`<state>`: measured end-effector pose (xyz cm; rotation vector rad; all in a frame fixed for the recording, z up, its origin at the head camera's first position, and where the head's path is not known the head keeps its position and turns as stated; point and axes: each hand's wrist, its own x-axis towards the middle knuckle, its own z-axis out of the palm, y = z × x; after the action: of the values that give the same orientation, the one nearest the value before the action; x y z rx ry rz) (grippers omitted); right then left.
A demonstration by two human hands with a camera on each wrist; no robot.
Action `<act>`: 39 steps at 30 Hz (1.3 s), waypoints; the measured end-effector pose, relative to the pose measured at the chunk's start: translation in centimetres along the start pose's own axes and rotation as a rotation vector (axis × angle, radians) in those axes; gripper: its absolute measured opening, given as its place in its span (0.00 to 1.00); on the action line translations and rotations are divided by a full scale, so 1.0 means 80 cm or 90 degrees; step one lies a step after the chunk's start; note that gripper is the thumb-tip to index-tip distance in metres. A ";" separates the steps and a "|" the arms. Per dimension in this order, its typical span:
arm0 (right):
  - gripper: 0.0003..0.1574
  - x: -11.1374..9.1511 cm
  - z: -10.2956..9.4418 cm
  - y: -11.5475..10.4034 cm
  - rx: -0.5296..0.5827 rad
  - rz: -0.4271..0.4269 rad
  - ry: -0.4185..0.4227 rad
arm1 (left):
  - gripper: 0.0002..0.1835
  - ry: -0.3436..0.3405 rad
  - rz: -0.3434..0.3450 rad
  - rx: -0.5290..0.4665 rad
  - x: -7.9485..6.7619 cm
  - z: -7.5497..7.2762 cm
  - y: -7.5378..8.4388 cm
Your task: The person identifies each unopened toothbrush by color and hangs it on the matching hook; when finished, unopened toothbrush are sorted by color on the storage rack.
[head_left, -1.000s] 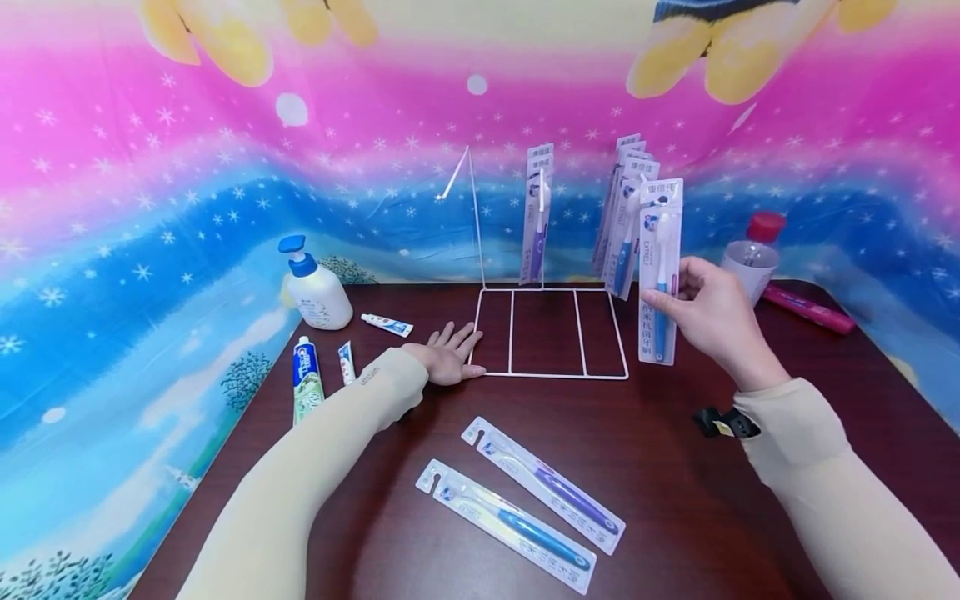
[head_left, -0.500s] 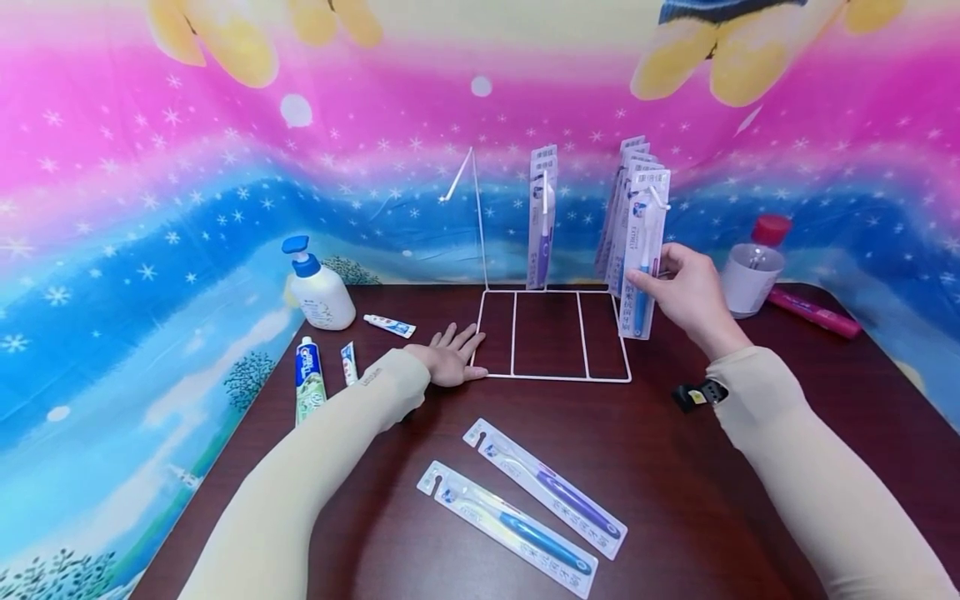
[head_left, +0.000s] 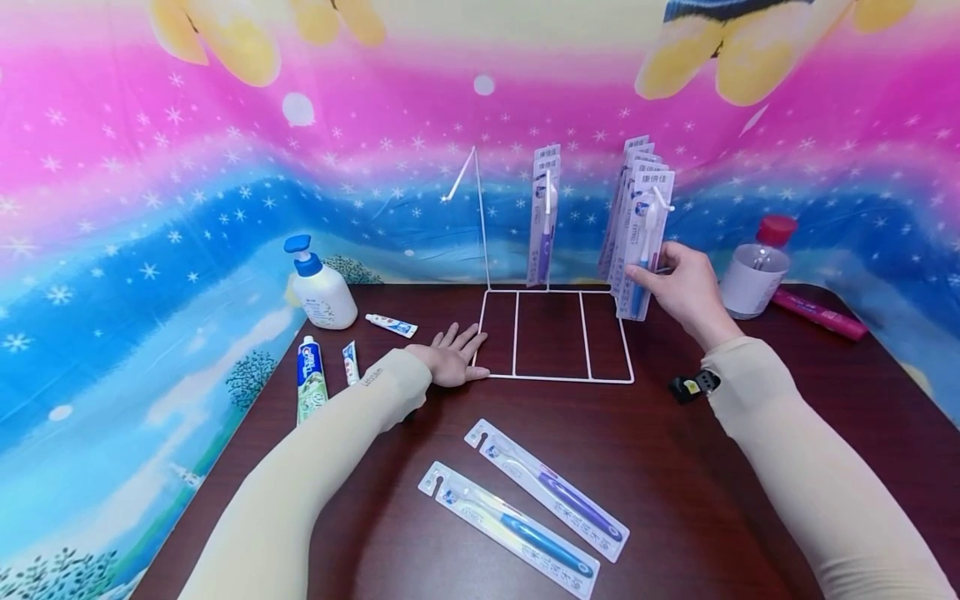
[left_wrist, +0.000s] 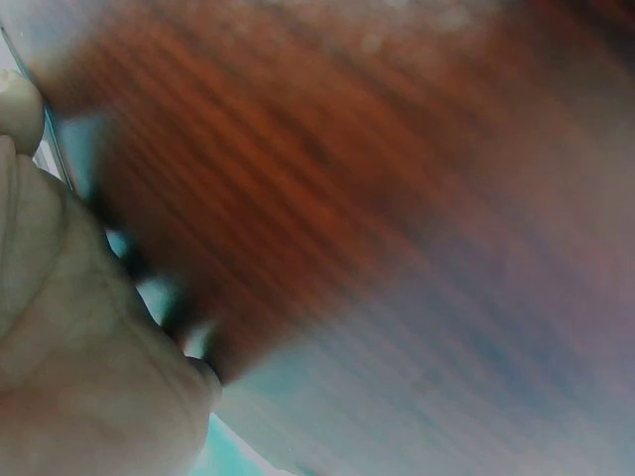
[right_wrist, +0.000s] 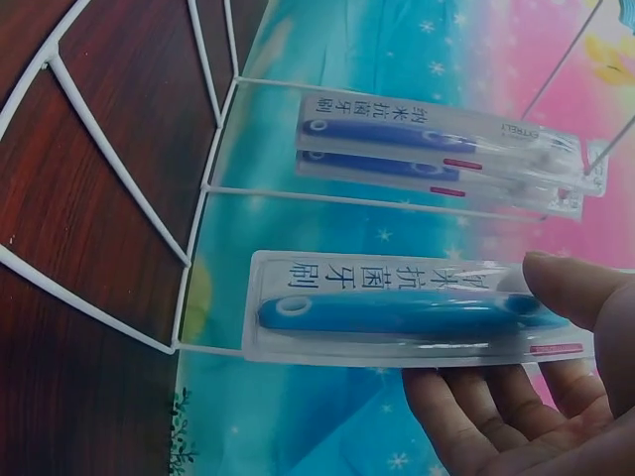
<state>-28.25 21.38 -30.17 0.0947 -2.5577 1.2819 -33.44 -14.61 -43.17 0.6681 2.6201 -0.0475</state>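
Observation:
My right hand (head_left: 686, 287) pinches a packaged blue toothbrush (head_left: 643, 258) by its edge, thumb across the front. The pack hangs upright at the right hook (head_left: 662, 200) of a white wire rack (head_left: 555, 379), before several similar packs (head_left: 613, 217). In the right wrist view, the thumb lies on the blue toothbrush (right_wrist: 397, 312) and the fingers are behind it. With fingers spread, my left hand (head_left: 452, 356) rests at the left side of the rack's base. Packaged purple toothbrushes (head_left: 542, 225) hang on the middle hook; the left hook (head_left: 460, 175) holds nothing.
One purple (head_left: 551, 492) and one blue packaged toothbrush (head_left: 517, 533) lie on the table's front. A pump bottle (head_left: 322, 292) and toothpaste tubes (head_left: 311, 375) are at left. A red-capped bottle (head_left: 756, 275) and a pink tube (head_left: 821, 314) are at right.
My right hand has moved left and back, bringing the blue toothbrush pack from beside the right hook onto it and against the other packs. The left hand has stayed on the rack.

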 end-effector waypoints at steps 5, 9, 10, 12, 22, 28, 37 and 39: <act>0.36 0.004 0.000 0.003 -0.011 0.000 0.002 | 0.44 0.001 -0.003 0.000 0.000 -0.001 0.000; 0.35 0.005 0.000 0.005 -0.022 -0.007 0.008 | 0.44 -0.002 -0.009 -0.007 -0.001 -0.001 0.001; 0.35 0.005 0.000 0.005 -0.027 -0.010 0.011 | 0.44 -0.001 -0.008 -0.009 -0.001 -0.001 0.001; 0.34 0.005 -0.001 0.005 -0.031 -0.013 0.014 | 0.44 0.000 -0.008 -0.010 -0.001 -0.001 0.002; 0.34 0.004 -0.003 0.006 -0.026 -0.012 0.011 | 0.44 0.001 -0.007 0.004 -0.001 0.000 0.001; 0.34 0.003 -0.006 0.008 -0.003 0.010 0.007 | 0.44 0.000 -0.006 -0.004 0.002 0.003 -0.001; 0.38 -0.015 -0.021 0.004 -0.002 0.035 0.027 | 0.44 0.005 0.003 -0.001 0.001 0.003 -0.002; 0.39 -0.025 -0.026 0.002 -0.011 0.042 0.022 | 0.44 0.007 0.005 0.003 -0.001 0.000 -0.001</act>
<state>-25.94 22.98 -29.67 -0.0150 -2.5625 1.2728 -33.38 -14.72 -43.15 0.6816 2.6292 -0.0481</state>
